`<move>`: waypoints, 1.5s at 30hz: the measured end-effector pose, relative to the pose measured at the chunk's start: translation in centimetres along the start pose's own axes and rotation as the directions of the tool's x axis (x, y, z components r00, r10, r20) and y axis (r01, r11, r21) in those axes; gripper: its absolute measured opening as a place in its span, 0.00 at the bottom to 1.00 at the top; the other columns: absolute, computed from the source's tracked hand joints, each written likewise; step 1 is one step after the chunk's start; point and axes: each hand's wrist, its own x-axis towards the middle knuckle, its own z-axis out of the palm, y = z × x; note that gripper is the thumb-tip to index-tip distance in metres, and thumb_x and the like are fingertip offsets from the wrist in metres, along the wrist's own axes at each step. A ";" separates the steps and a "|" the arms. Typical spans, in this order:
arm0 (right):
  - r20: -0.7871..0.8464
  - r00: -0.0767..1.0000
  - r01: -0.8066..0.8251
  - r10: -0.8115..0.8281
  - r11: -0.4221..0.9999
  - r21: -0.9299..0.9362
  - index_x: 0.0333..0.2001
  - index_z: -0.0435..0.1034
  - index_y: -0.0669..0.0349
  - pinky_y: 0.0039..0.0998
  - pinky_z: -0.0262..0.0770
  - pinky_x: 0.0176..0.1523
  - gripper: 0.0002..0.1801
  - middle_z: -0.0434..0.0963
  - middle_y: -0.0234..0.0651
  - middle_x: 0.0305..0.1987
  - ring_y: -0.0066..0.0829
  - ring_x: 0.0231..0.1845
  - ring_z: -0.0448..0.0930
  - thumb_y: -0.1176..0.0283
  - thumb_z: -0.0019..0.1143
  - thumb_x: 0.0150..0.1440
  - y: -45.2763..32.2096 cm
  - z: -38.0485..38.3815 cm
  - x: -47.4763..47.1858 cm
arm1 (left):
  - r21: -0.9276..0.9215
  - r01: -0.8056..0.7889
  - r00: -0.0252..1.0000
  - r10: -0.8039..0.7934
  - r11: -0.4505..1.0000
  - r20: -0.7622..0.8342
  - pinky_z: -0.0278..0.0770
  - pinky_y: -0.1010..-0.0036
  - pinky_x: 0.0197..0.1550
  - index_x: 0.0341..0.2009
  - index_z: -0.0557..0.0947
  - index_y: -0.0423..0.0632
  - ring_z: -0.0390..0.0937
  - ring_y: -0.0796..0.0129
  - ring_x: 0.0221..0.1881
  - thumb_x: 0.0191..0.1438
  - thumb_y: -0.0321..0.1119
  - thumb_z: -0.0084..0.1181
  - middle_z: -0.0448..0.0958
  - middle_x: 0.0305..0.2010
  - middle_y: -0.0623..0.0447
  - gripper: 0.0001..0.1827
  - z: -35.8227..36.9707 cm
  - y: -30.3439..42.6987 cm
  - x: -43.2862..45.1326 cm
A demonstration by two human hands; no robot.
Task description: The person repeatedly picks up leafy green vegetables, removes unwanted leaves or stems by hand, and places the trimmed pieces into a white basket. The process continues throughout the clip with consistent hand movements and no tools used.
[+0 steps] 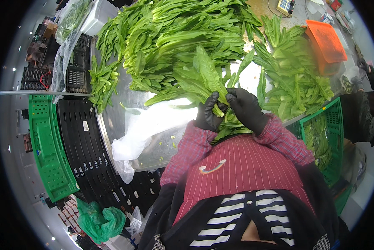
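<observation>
Both my hands wear dark gloves and meet in front of my apron, over the near edge of a metal table (149, 153). My left hand (209, 112) curls around the pale stem ends of a few long-leaf lettuce leaves (209, 70), whose tips point away from me. Close beside it, my right hand (246, 107) pinches the same leaves near their base, thumb on top. Its other fingers are partly hidden. More lettuce lies below the hands, against the apron. Beyond them a large heap of long-leaf lettuce (180, 37) covers the far part of the table.
A crumpled clear plastic bag (137, 137) lies on the left. A looser lettuce pile (295, 68) and an orange basket (326, 47) are on the right. Green crates (334, 125) flank me; black crates (83, 140) stand left. Another person's gloved hand (357, 82) shows far right.
</observation>
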 end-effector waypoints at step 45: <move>-0.119 0.926 -0.097 0.357 0.533 0.841 0.45 0.69 0.68 0.32 0.78 0.46 0.18 0.77 0.36 0.39 0.27 0.37 0.79 0.61 0.43 0.71 3.7 -0.6 1.2 | 0.466 -0.505 0.840 0.537 0.726 0.074 0.80 0.74 0.39 0.53 0.76 0.40 0.79 0.67 0.36 0.51 0.26 0.68 0.80 0.40 0.51 0.24 -3.7 -2.7 1.5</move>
